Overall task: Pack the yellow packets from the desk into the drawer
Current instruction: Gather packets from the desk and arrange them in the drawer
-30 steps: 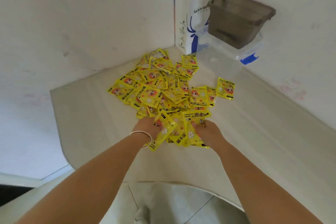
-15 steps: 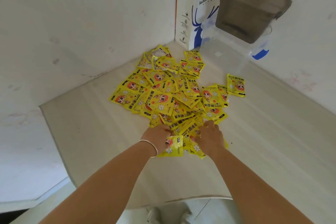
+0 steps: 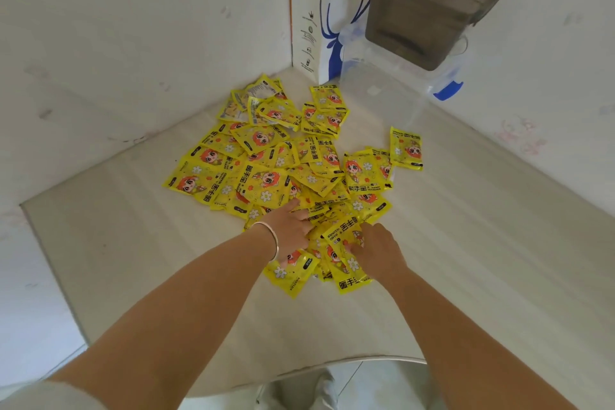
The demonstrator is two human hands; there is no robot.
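- Progress: the packing looks barely begun. The yellow packets (image 3: 283, 170) lie in one loose, overlapping heap on the desk (image 3: 482, 260), running from the back corner toward me. No drawer shows in this view, so I cannot say whether any packet is already inside one.
- My left hand (image 3: 291, 230) lies on the near edge of the heap, fingers reaching forward over the packets and lightly bent. I judge it to be raking them together, not gripping, though the fingertips are partly buried and I cannot be sure.
- My right hand (image 3: 377, 251) has its fingers curled onto a small bunch of packets at the near edge and appears to hold several at once.
- Remaining: almost the whole heap. One packet (image 3: 406, 148) sits apart on the right side.
- Packets: flat rectangular sachets in glossy yellow film, printed with a red-haired cartoon figure, white flowers and black lettering. They look thin and slippery, so a gathered stack is likely to fan out.
- Desk: pale, matte, faint wood grain, with a rounded near edge.
- At the back: a white paper bag (image 3: 332, 27) with blue print, a smoky translucent plastic bin (image 3: 429, 10), and a clear plastic box (image 3: 382, 100) with a blue clip beneath it.
- A thin metal bangle (image 3: 271, 238) circles my left wrist.
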